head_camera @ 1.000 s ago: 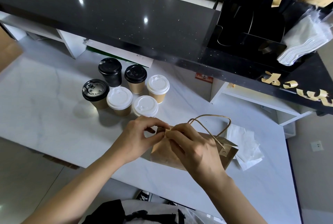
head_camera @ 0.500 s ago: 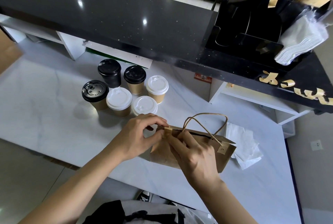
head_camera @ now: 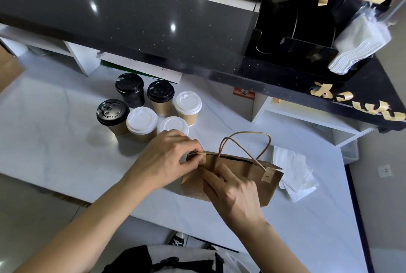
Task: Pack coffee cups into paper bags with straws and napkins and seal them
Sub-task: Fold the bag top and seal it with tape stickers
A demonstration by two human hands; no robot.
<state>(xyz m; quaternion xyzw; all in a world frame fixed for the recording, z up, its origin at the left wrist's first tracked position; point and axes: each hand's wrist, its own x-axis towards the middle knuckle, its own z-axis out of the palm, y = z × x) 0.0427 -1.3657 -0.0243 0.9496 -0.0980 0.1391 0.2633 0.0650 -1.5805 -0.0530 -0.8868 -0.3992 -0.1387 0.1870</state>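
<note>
The brown paper bag with twisted handles [head_camera: 246, 176] stands on the white marble surface [head_camera: 55, 141]; its contents are hidden. The left hand [head_camera: 169, 158] pinches its left top corner. The right hand [head_camera: 232, 191], earlier pinching there too, now presses straight fingers on the bag's front.

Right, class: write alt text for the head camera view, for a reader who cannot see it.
Two hands work at a brown paper bag's top edge on a white counter: left hand pinching it, right hand alongside. Six lidded coffee cups stand behind.
</note>
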